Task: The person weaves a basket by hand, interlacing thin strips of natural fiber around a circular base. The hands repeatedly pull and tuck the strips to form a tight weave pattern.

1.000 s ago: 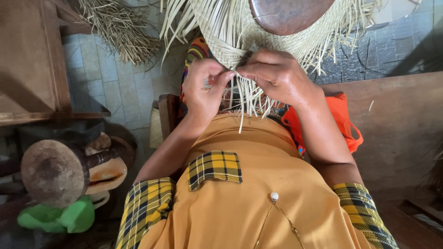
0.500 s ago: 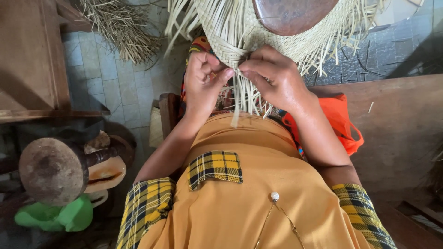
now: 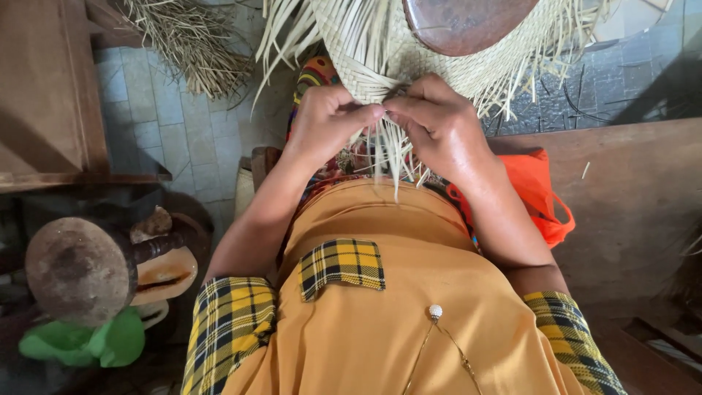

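1. The long brown wooden counter (image 3: 629, 212) runs along the right, beside my lap, and a second brown wooden surface (image 3: 44, 95) fills the far left.
2. The grey tiled floor (image 3: 175, 124) shows on the left between them, with a loose bundle of dry straw (image 3: 190, 44) lying on it at the far side.
3. The pale woven straw piece (image 3: 380, 51), round and fringed with loose strands, lies over my knees at the far middle; a reddish-brown domed wooden block (image 3: 461, 22) sits on top of it.
4. A rusty round-headed mallet-like tool (image 3: 80, 267) rests at the near left, with a crumpled green plastic bag (image 3: 88, 344) just under it.
5. An orange plastic bag (image 3: 537, 190) lies on the counter, touching my right forearm.
6. My right hand (image 3: 439, 124) is closed in a pinch on the near edge of the woven straw piece, fingers curled around loose strands.
7. My left hand (image 3: 329, 121) is closed the same way, thumb and fingers pinching strands at that edge, its fingertips touching those of the right hand.
8. The loose straw strands (image 3: 387, 157) hang from between both hands down toward my orange dress.
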